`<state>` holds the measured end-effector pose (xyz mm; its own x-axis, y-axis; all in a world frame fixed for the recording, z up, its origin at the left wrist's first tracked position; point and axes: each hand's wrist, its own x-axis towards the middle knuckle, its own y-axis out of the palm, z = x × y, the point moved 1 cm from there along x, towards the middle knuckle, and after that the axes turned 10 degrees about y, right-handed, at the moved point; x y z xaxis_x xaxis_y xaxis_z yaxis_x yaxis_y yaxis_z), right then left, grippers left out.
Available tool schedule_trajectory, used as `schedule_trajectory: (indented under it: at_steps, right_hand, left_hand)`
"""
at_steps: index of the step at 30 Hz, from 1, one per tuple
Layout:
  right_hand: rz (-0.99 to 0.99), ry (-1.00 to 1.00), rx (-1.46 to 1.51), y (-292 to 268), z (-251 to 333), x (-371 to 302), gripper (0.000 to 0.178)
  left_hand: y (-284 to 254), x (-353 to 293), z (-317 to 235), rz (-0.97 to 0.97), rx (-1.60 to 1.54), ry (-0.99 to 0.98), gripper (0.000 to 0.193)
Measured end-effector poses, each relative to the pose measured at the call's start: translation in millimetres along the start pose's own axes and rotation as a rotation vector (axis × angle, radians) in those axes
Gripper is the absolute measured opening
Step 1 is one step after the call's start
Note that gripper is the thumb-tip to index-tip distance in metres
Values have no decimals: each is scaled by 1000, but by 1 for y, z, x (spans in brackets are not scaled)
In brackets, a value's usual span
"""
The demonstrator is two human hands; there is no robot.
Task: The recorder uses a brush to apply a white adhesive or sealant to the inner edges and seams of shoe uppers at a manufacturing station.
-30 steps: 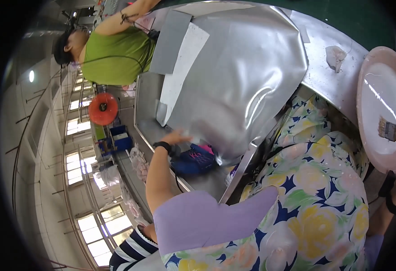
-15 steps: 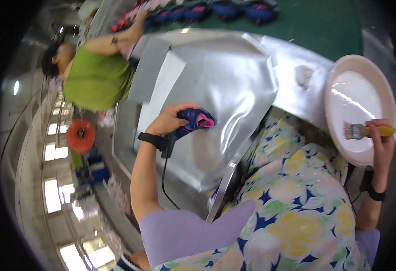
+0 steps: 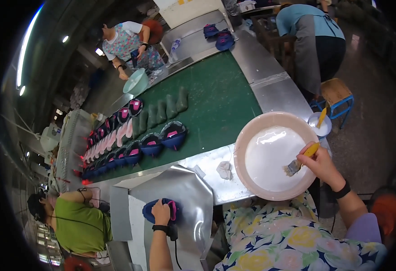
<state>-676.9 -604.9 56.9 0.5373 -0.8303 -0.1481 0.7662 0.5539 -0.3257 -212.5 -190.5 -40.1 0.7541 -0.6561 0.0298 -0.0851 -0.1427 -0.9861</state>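
In the head view, a navy fabric shoe upper with pink lining [image 3: 148,212] is gripped over a silver metal sheet [image 3: 193,194] by the left hand [image 3: 161,210], its fingers closed on it. A yellow-handled flat brush [image 3: 291,168] is pinched in the right hand's [image 3: 319,163] closed fingers over white liquid [image 3: 268,156] in a round, pale pink basin [image 3: 240,156]; whether the bristles are wetted cannot be told.

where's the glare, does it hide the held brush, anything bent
Head view: glare on the creased silver sheet and white liquid in the round pink basin, but the flat yellow-handled brush shows plainly; head view: the long white tube light bows, corners go black.
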Motion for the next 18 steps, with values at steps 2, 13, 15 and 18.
schedule_trajectory:
  at_steps: [2,13,15,18]
  right_hand:
    - [-12,1,49,-4,-4,-3,17]
    - [50,-137,-234,20,-4,30,23]
    - [121,-188,-166,35,12,39,24]
    - [219,-226,-159,64,11,56,16]
  left_hand:
    - [1,-5,-18,54,60,-36,43]
    - [-19,14,37,-110,-547,-191,19]
    - [-43,20,25,-308,-570,142,28]
    - [-56,31,29,-222,-1310,-230,32]
